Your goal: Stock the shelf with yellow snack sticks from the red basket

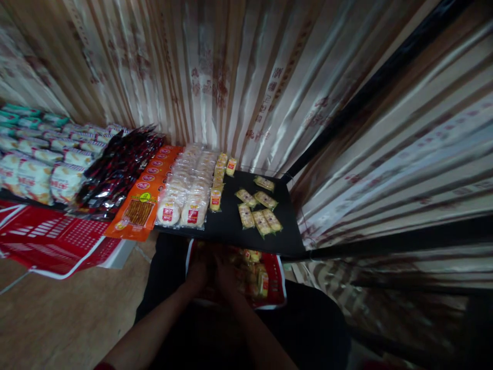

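Both my hands reach down into a red basket [276,288] that rests on my lap below the shelf edge. My left hand [197,275] and my right hand [226,277] lie close together among small yellow snack packets [257,272] in the basket. It is dark there and the fingers are blurred, so I cannot see what either hand holds. Above them a black shelf [231,218] carries several small yellow-green snack packets [260,208] laid loosely at its right end.
Along the shelf to the left lie a row of small yellow packets [217,185], white round cracker packs [188,192], orange packs [144,203], dark red-black bags [115,172] and white bags [38,174]. A red basket [54,241] stands at left. Striped curtains hang behind.
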